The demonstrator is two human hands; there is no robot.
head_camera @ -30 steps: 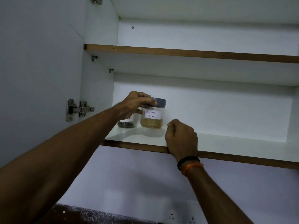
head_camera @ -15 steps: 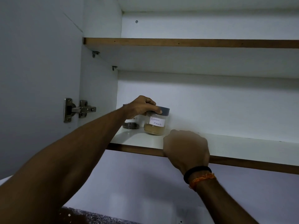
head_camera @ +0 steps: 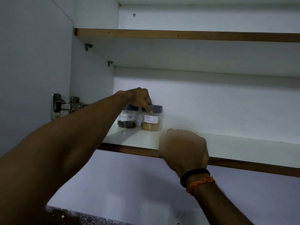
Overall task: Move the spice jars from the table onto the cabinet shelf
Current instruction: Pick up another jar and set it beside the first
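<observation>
Head view only: my left hand [head_camera: 139, 97] is over the 2 jars at the back-left corner of the lower shelf [head_camera: 243, 143], fingers draped down on the dark lid of the Garam Masala jar [head_camera: 151, 119], fingertip at the lid's lower rim; looks like a light top pinch, can't tell how firmly. Black Pepper jar [head_camera: 127, 118] stands just beside it on the left, both upright, near the back wall. Right hand [head_camera: 183, 148] is curled over the shelf's front edge, gripping it as a brace, nothing else in it. To finish well: confirm the base sits flat, lift fingers straight up off the lid, don't drag sideways into the pepper jar. Jars are clear smooth cylinders with dark lids and white handwritten labels; tan powder in one, dark peppercorns in the other. Shelf is smooth white laminate with a brown edge band.
</observation>
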